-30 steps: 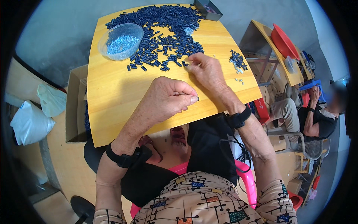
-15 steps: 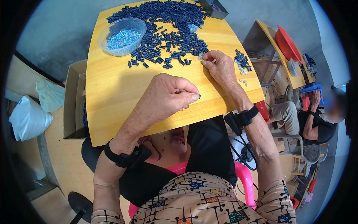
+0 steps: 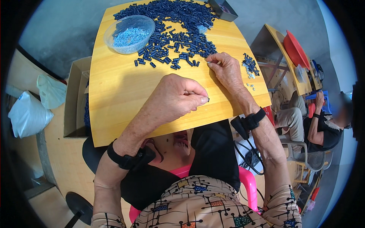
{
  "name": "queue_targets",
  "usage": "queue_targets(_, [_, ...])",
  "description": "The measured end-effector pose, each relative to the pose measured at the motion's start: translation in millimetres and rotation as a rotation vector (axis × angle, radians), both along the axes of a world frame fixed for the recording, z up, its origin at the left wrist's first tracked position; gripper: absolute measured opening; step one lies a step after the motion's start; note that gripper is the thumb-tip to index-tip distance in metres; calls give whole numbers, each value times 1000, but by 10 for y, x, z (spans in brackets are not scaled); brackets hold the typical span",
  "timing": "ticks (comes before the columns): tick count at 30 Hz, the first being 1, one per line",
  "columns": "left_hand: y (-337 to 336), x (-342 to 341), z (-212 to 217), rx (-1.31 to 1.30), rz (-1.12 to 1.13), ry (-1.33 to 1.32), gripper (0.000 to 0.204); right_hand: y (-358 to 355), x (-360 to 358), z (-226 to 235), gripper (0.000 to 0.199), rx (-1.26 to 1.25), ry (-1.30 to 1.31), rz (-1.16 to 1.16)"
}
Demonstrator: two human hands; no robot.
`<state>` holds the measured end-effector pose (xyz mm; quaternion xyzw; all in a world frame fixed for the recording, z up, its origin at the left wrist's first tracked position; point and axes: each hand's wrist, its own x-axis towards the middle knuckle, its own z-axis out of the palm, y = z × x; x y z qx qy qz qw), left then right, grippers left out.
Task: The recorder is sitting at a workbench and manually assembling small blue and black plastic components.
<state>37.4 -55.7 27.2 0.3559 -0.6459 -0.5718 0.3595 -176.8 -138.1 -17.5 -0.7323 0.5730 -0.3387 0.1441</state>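
My left hand (image 3: 175,98) is raised over the yellow wooden table (image 3: 121,98), fingers curled, thumb and forefinger pinching a tiny dark piece. My right hand (image 3: 225,69) rests on the table at the near edge of a big heap of small dark blue tubes (image 3: 175,26), its fingertips closed on a small piece there. A clear plastic bowl (image 3: 129,34) of light blue small parts stands at the far left of the table. A small pile of dark blue pieces (image 3: 249,64) lies right of my right hand, with a few pale bits beside it.
A dark box (image 3: 223,9) sits at the table's far edge. An open cardboard box (image 3: 76,95) and white plastic bags (image 3: 28,114) stand on the floor to the left. To the right is another table with a red tray (image 3: 294,49), and a seated person (image 3: 323,121).
My right hand has slid right and a little nearer along the heap's edge. My left hand stays in its pinch, almost unmoved. The view has shifted slightly.
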Motion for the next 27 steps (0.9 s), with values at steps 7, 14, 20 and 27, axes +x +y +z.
queue_targets(7, [3, 3, 3, -10, 2, -45, 14, 17, 0, 2, 10, 17, -31, 10])
queue_targets(14, [-6, 17, -9, -26, 12, -38, 14, 57, 18, 12, 7, -110, 148, 75])
queue_targets(20, [-17, 59, 48, 129, 37, 105, 15, 312, -75, 282, 6, 478, -814, 92])
queue_targets(27, [19, 35, 54, 271, 67, 300, 19, 935, 136, 539, 11, 569, -1286, 275])
